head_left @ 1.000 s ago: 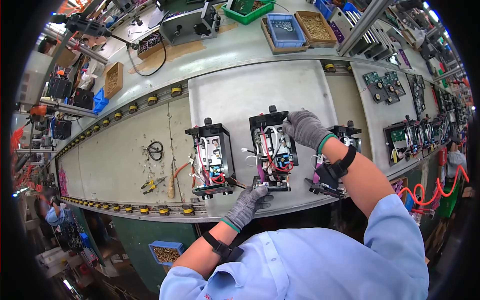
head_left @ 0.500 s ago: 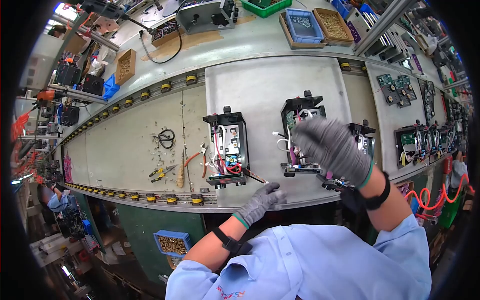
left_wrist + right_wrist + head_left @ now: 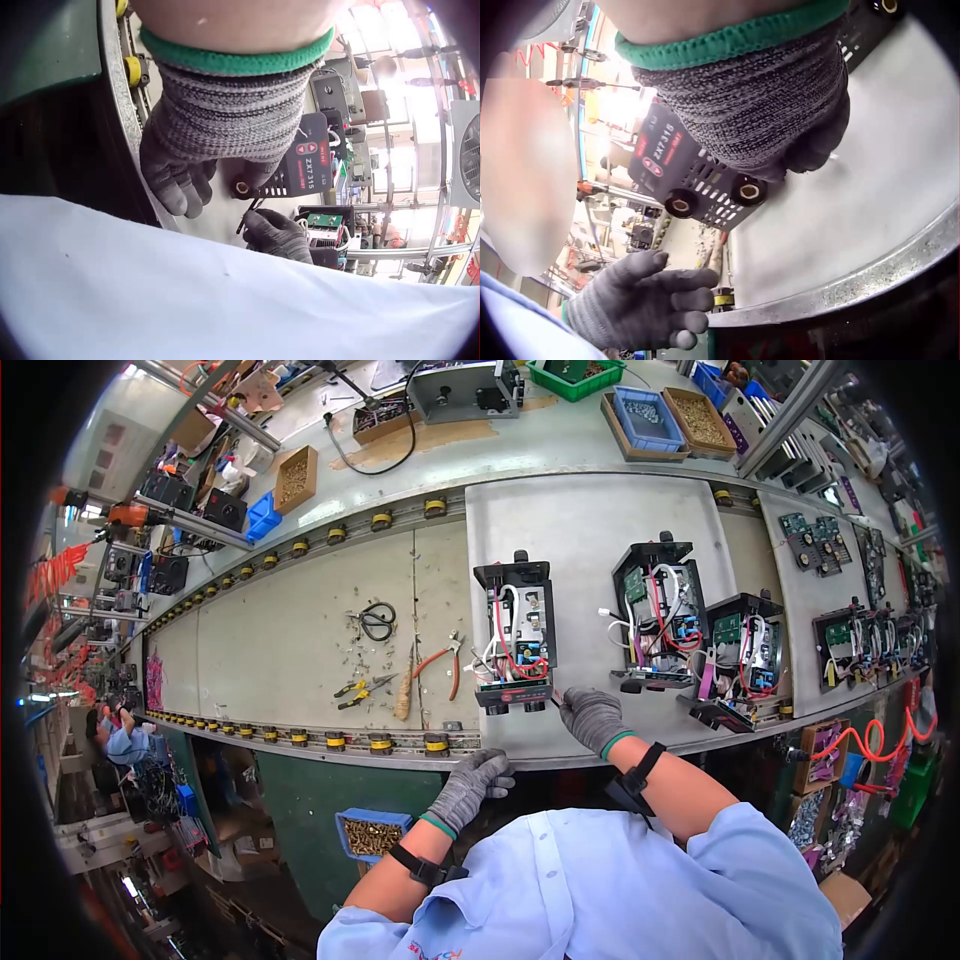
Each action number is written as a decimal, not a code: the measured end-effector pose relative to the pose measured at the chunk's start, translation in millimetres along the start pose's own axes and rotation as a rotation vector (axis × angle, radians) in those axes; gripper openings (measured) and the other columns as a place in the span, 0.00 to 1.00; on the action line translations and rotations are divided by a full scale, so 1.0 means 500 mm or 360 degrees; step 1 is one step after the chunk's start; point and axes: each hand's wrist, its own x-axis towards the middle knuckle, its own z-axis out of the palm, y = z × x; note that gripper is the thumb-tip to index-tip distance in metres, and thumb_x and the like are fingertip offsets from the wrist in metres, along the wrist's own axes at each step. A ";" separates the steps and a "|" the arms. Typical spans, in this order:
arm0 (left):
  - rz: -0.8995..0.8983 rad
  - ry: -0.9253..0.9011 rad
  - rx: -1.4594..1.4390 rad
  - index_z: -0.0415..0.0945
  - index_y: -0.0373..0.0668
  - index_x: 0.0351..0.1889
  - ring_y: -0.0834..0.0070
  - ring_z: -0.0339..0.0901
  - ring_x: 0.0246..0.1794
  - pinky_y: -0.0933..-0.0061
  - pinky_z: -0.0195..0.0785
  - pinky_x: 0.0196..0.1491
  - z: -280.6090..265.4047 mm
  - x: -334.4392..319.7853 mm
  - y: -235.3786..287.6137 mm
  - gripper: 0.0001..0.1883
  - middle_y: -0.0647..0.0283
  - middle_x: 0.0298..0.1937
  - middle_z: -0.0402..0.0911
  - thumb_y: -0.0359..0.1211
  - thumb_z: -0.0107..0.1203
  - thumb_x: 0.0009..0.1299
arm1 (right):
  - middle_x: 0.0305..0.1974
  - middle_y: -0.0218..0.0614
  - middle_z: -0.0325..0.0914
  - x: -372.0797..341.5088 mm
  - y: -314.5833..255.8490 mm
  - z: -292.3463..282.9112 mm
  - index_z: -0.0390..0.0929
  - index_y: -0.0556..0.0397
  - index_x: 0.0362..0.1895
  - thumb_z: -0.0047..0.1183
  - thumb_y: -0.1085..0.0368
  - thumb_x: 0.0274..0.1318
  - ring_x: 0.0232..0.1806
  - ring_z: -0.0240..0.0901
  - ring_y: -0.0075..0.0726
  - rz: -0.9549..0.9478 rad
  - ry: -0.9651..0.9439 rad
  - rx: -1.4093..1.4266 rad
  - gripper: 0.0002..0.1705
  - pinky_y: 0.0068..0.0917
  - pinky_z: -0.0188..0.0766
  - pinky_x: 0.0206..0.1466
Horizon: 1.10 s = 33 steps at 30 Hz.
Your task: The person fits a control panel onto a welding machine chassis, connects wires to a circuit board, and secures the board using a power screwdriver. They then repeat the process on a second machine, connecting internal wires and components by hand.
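Note:
My gloved right hand (image 3: 596,720) is at the front right corner of the left open electronic unit (image 3: 522,628), fingertips close to its black front panel. Between finger and thumb it pinches a thin dark strip (image 3: 250,216), best seen in the left wrist view. That panel (image 3: 306,154) reads ZX7 315 and carries two round black sockets (image 3: 748,190). My left hand (image 3: 468,788) hovers at the table's front edge, holding nothing, its fingers loosely spread in the right wrist view. A middle unit (image 3: 662,622) and a right unit (image 3: 745,655) stand close together, wires exposed.
Left of the pale board (image 3: 590,510) lie black-handled scissors (image 3: 377,621), yellow-handled pliers (image 3: 365,691) and red-handled cutters (image 3: 436,660). Rollers (image 3: 380,521) line the track. Blue and brown screw boxes (image 3: 650,420) stand at the back. More units (image 3: 870,645) sit far right.
The middle unit has moved right, beside the right unit. My right hand has left it and come down to the left unit's front corner. My left hand has drawn back to the table edge.

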 end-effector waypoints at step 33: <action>0.0173 0.0531 0.0268 0.64 0.40 0.70 0.56 0.79 0.51 0.52 0.82 0.43 0.048 -0.010 0.198 0.48 0.47 0.65 0.67 0.65 0.65 0.63 | 0.40 0.38 0.87 -0.050 -0.010 -0.146 0.83 0.59 0.48 0.64 0.63 0.61 0.40 0.80 0.27 -0.0281 0.0299 0.1655 0.15 0.29 0.77 0.48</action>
